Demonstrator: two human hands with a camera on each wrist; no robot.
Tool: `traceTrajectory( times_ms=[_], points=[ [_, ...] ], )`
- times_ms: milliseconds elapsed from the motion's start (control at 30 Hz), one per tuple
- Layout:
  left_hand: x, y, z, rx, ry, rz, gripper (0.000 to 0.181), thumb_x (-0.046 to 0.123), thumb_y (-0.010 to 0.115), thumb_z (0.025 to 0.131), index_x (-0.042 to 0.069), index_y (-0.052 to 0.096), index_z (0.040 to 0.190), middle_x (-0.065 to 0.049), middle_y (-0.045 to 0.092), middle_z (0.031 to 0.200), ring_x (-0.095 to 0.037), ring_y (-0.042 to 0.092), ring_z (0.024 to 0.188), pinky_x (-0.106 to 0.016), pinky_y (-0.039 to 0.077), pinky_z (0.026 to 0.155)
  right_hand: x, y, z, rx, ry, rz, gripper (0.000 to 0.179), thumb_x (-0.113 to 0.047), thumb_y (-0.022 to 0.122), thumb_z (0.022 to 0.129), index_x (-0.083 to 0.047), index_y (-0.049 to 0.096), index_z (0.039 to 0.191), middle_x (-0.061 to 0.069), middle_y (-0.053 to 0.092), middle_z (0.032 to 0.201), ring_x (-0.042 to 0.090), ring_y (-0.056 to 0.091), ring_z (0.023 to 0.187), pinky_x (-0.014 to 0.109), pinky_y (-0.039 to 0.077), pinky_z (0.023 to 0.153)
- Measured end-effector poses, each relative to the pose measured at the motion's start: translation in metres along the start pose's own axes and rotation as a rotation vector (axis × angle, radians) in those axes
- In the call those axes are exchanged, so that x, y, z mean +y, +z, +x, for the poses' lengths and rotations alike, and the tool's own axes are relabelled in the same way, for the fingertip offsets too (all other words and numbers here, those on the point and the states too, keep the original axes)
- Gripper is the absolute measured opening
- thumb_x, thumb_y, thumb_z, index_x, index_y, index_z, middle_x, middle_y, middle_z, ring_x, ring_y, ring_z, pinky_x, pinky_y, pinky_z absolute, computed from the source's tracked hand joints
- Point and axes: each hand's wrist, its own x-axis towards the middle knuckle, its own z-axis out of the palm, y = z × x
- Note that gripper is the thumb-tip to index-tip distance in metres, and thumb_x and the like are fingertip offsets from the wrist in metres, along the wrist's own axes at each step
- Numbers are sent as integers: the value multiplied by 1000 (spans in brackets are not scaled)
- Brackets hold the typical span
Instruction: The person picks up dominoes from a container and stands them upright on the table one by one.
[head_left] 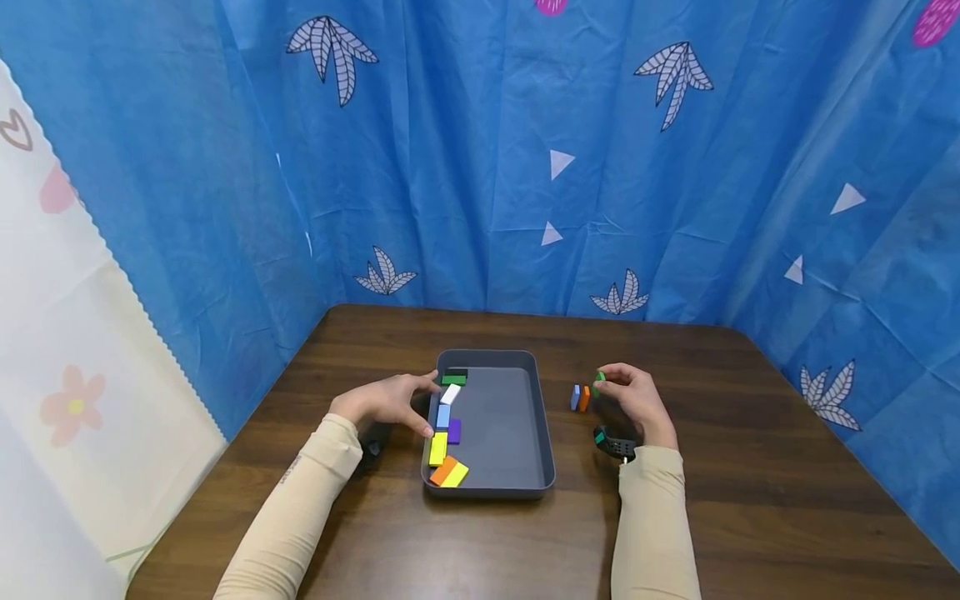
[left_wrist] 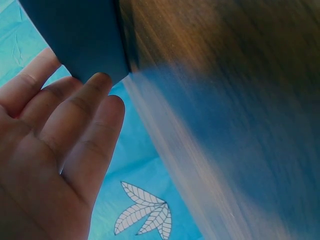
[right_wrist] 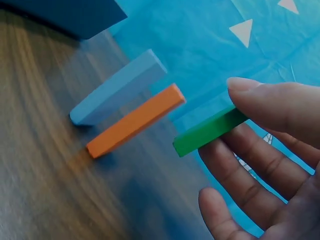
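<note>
I can read no text, label, brand or number. My left sleeve (head_left: pixel 292 508) carries one small dark line of lettering (head_left: pixel 288 469) (too small to decipher).

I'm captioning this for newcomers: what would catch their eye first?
Probably the leaf-print blue curtain behind the wooden table, then the colorful rectangular blocks along the left side of the gray tray. To its right, the right hand pinches a green block near an upright blue block and orange block.

Tray (head_left: pixel 498 429) cut off in 2 wrist views.
</note>
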Motion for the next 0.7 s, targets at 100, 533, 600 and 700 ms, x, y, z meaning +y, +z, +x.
traceTrajectory(
  times_ms=[100,533,600,700],
  points=[
    [-1,0,1,-1,-3,4,89,53,75,58,21,42,133,1,16,149,-22,31,130,-47,31,102,3,-1,-1,-3,35,-7,42,-24,65,81,0,54,114,10,56,103,14,56,86,37,47,82],
    [-1,0,1,-8,-6,-7,88,52,76,58,21,42,133,1,14,150,-23,28,132,-47,30,102,11,-1,-2,-52,72,-68,40,-25,64,81,-2,54,112,12,55,106,20,53,87,33,47,78],
    [-1,0,1,-9,-6,-15,88,51,76,58,21,42,133,1,14,150,-22,27,132,-47,30,103,12,0,-2,-47,75,-68,38,-23,65,81,-1,54,112,12,55,104,20,52,86,32,47,76],
    [-1,0,1,-10,-6,-13,88,51,76,58,21,42,133,1,14,150,-22,27,132,-47,30,103,12,1,-2,-46,87,-70,37,-20,65,81,-1,55,111,12,55,103,19,52,85,31,48,75]
  ],
)
